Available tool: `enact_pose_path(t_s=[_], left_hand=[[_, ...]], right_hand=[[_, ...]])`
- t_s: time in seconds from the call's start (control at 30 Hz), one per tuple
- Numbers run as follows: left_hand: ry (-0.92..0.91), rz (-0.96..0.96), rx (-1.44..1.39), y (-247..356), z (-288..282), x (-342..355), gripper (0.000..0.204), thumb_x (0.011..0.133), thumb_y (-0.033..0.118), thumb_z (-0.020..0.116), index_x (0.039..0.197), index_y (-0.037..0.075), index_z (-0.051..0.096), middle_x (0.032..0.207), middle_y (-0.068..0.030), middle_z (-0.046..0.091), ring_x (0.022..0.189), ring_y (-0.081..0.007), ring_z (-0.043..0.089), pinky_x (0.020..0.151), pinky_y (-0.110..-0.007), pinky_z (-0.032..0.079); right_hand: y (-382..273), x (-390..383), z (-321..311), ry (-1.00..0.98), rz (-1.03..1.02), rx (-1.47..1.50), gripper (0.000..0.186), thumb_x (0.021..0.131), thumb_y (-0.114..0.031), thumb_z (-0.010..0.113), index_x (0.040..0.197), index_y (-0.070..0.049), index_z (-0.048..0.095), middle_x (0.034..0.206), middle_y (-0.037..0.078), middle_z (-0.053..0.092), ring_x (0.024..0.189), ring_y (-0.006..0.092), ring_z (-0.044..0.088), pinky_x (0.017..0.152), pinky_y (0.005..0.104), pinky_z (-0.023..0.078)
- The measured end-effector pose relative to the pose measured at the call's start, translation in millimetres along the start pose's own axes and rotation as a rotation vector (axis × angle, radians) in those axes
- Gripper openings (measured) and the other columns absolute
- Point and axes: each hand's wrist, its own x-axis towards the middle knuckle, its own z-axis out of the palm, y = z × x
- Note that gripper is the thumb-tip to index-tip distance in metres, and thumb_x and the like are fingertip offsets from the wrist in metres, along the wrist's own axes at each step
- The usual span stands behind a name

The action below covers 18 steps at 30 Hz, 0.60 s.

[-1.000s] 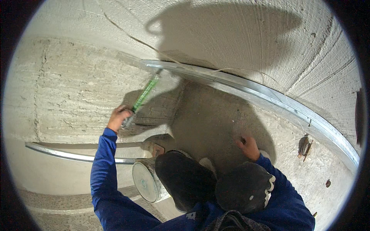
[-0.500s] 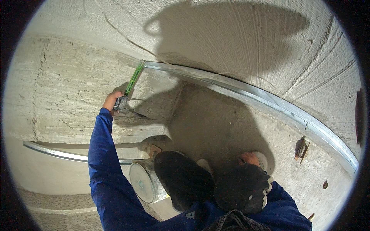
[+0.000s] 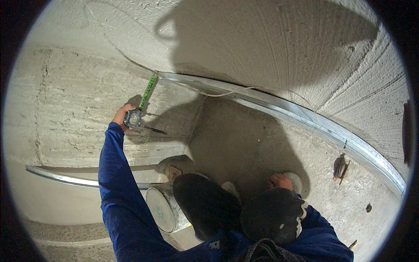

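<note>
My left hand is closed around a dark tape measure beside the rough concrete wall. Its green blade runs out to the end of a shiny metal channel fixed along the corner. A thin dark strip sticks out from the tape measure's case. Beyond my right knee, my right hand hangs next to a light shoe, its fingers loosely apart and partly hidden by the knee. No object shows in it.
A pale bucket stands upside down or lidded by my left leg. Behind it, another metal channel runs left, with a small reddish-brown block near its end. A thin wire crosses the channel. Brown debris lies at the right.
My left hand and the tape measure have shifted slightly left, and the case has turned to show more of its face. The wire has moved a little. My right hand stays by the shoe.
</note>
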Motion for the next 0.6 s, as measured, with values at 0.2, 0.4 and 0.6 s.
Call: enact_pose_path(t_s=[0.2, 0.4, 0.6], left_hand=[[-0.048, -0.003, 0.003, 2, -5, 12, 0.041, 0.075, 0.037, 0.056, 0.095, 0.002, 0.061, 0.079, -0.0112, 0.066, 0.056, -0.0210, 0.063, 0.041, -0.031, 0.046], [-0.125, 0.020, -0.001, 2, -8, 20, 0.039, 0.078, 0.033, 0.055, 0.097, 0.000, 0.060, 0.081, -0.0130, 0.065, 0.063, -0.0216, 0.064, 0.049, -0.031, 0.051], [-0.075, 0.075, -0.072, 0, -4, 20, 0.036, 0.077, 0.029, 0.056, 0.102, 0.002, 0.058, 0.081, -0.0115, 0.066, 0.062, -0.0205, 0.063, 0.051, -0.032, 0.051]], right_hand=[[1, 1, 0, -0.017, 0.000, 0.009, 0.019, 0.075, -0.016, 0.062, 0.090, -0.005, 0.064, 0.088, 0.010, 0.063, 0.087, 0.0286, 0.060, 0.084, 0.0410, 0.044], [5, 1, 3, 0.023, -0.050, -0.012, 0.020, 0.073, -0.018, 0.063, 0.089, -0.006, 0.064, 0.087, 0.011, 0.062, 0.086, 0.0281, 0.060, 0.082, 0.0415, 0.045], [9, 1, 11, 0.072, -0.088, 0.022, 0.020, 0.072, -0.020, 0.064, 0.088, -0.007, 0.063, 0.084, 0.010, 0.062, 0.083, 0.0280, 0.059, 0.075, 0.0396, 0.045]])
